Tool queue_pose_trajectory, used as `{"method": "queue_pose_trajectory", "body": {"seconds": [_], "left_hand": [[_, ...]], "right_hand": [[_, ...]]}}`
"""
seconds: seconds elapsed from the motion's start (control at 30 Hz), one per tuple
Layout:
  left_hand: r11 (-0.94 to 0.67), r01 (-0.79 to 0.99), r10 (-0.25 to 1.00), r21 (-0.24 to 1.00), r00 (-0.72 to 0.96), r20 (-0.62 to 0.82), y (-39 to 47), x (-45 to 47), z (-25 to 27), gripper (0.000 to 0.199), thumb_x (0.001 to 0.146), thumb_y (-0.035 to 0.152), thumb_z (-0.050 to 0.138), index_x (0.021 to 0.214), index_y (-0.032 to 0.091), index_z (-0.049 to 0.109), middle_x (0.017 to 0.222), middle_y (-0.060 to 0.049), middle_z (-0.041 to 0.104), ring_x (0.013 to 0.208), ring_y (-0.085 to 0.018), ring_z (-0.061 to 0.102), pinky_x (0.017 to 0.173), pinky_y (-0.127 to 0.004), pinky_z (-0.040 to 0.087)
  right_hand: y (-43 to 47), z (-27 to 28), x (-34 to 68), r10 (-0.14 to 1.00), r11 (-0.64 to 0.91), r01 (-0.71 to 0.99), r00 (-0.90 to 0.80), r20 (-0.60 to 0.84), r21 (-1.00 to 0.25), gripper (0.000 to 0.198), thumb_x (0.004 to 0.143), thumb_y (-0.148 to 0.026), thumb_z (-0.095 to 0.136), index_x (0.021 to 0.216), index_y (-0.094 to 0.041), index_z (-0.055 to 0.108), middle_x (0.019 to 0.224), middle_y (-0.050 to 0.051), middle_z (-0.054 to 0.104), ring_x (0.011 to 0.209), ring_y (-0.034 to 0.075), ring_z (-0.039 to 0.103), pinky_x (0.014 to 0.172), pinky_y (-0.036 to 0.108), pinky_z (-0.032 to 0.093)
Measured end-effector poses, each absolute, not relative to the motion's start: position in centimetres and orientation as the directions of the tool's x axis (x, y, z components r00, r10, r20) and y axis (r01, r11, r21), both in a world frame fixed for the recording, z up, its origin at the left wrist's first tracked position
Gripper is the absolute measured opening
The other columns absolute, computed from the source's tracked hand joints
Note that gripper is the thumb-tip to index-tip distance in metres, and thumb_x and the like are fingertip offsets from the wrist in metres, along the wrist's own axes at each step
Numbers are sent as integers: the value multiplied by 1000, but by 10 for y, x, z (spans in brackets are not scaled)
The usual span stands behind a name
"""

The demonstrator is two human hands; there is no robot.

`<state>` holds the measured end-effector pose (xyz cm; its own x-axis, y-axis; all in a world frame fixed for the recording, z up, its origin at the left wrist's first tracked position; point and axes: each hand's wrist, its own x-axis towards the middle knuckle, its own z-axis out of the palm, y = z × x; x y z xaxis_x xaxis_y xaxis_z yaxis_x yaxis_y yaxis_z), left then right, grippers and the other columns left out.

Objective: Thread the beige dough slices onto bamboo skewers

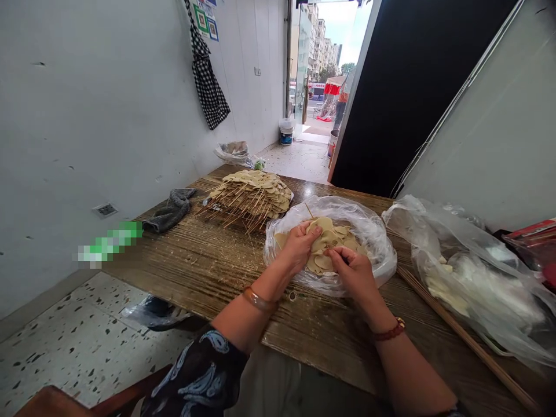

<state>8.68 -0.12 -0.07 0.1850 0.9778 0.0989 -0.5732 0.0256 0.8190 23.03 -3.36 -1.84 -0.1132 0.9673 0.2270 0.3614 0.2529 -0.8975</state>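
My left hand (299,246) is closed round a thin pale food slice (322,229), with the thumb on top. A thin wooden skewer (308,211) sticks up just beyond these fingers. To its right, my right hand (353,269) has thumb and forefinger pinched together at the edge of another pale slice, low over the pile. Both hands are above a clear plastic bag (382,252), rolled open, with many loose slices (346,234) inside. Behind to the left lies a heap of skewered slices (256,188), their sticks pointing towards me.
A dark grey cloth (171,209) lies at the left edge of the wooden table (208,263). On the right, a bundle of long wooden skewers (460,333) lies beside a large clear plastic bag (490,284) with pale contents. A wall stands close on the left.
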Motion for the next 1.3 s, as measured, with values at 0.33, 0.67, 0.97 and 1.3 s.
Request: {"method": "queue_pose_trajectory", "body": {"seconds": [0.33, 0.67, 0.97, 1.3], "left_hand": [[-13, -361, 982, 932, 170, 80, -1, 83, 1, 41, 73, 40, 70, 104, 15, 61, 91, -6, 67, 71, -11, 63, 66, -23, 49], [-405, 715, 883, 570, 144, 447, 10, 62, -4, 18, 82, 15, 51, 90, 17, 67, 89, -7, 67, 86, -19, 60, 80, -33, 48], [-367, 894, 889, 256, 256, 381, 8, 68, -11, 22, 84, 28, 56, 103, 20, 64, 112, -8, 64, 107, -23, 52, 92, -37, 43], [-303, 897, 896, 323, 153, 416, 16, 72, -22, 16, 77, 27, 64, 91, 18, 65, 105, -10, 60, 98, -24, 52, 86, -37, 43]], "right_hand": [[-27, -12, 247, 960, 253, 305, 41, 278, -918, 33, 83, -44, 56, 81, -14, 70, 54, -3, 49, 52, 11, 42, 50, 22, 33], [-16, -14, 260, 907, 260, 233, 274, 320, -937, 44, 79, -56, 57, 82, -14, 71, 49, -3, 50, 45, 10, 41, 45, 23, 32], [-20, -15, 252, 931, 264, 267, 182, 318, -927, 36, 84, -47, 56, 86, -14, 71, 53, -4, 49, 51, 11, 43, 49, 23, 33], [-22, -13, 248, 941, 257, 286, 142, 306, -923, 36, 84, -47, 55, 85, -15, 70, 54, -2, 50, 53, 13, 44, 50, 24, 34]]}}
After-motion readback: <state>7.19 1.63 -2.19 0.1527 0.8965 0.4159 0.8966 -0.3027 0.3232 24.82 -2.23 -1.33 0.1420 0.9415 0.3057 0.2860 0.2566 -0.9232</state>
